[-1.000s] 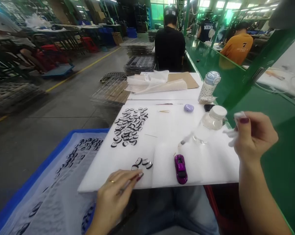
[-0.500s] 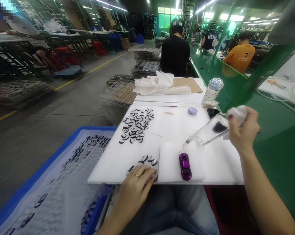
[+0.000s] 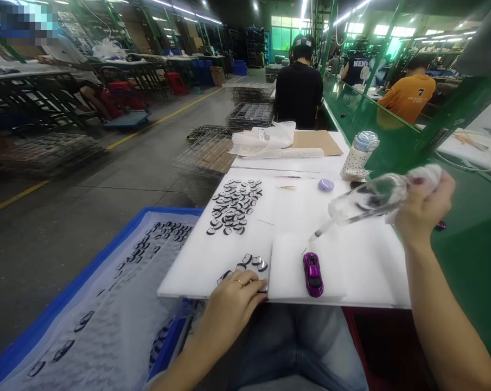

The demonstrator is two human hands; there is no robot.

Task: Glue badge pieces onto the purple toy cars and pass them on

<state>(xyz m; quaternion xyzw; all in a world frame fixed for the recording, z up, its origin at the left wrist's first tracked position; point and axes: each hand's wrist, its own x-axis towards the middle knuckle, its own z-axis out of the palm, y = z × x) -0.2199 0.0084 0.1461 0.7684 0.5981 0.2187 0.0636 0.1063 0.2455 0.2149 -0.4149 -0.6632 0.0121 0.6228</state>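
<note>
My right hand (image 3: 424,203) grips a clear squeeze bottle (image 3: 361,203) at its base, together with a crumpled white tissue (image 3: 426,176). The bottle is tilted, its narrow tip pointing down and left, close above the white foam sheet (image 3: 288,271). Just below the tip lies a shiny purple toy car (image 3: 313,274). At the sheet's left edge, the closed fingers of my left hand (image 3: 237,296) hold a small black-edged clear part (image 3: 263,288); the thumb is mostly hidden. Several similar parts (image 3: 248,259) lie beyond these fingers.
Many more black-edged parts (image 3: 233,209) are spread on the table's left. A lilac case (image 3: 325,185), thin sticks (image 3: 287,187) and a dotted drink bottle (image 3: 359,152) stand or lie farther back. Left, a blue crate (image 3: 119,233) holds parts. A co-worker (image 3: 298,92) sits ahead.
My right hand with the squeeze bottle has moved slightly up and right. The left hand stays at the small part. The whole view has shifted a little.
</note>
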